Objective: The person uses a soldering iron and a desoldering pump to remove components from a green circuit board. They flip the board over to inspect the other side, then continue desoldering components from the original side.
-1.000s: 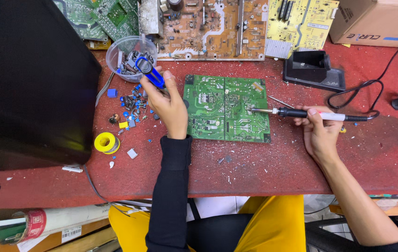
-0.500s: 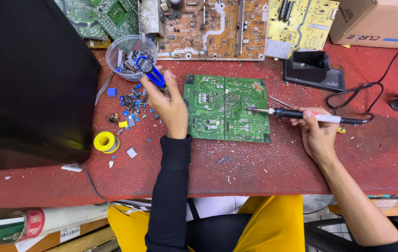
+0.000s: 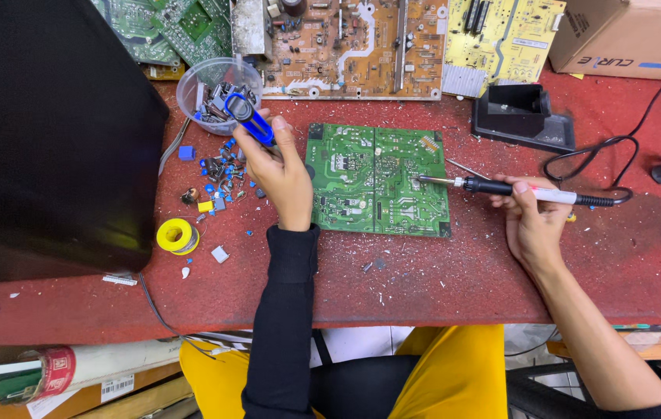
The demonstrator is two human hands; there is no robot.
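Note:
A green circuit board (image 3: 381,178) lies flat on the red tabletop (image 3: 439,264). My left hand (image 3: 280,167) grips a blue-handled tool (image 3: 246,116) just left of the board, its handle reaching over a clear plastic bowl (image 3: 198,85) of small parts. My right hand (image 3: 532,217) holds a soldering iron (image 3: 524,190) by its black grip. The metal tip points left and rests at the board's right edge.
A black soldering iron stand (image 3: 520,116) sits behind the board, with a black cable (image 3: 640,128) looping right. Brown, yellow and green circuit boards (image 3: 361,39) line the back. Loose blue components (image 3: 222,174), a yellow solder spool (image 3: 174,234) and a large black panel (image 3: 43,132) lie left.

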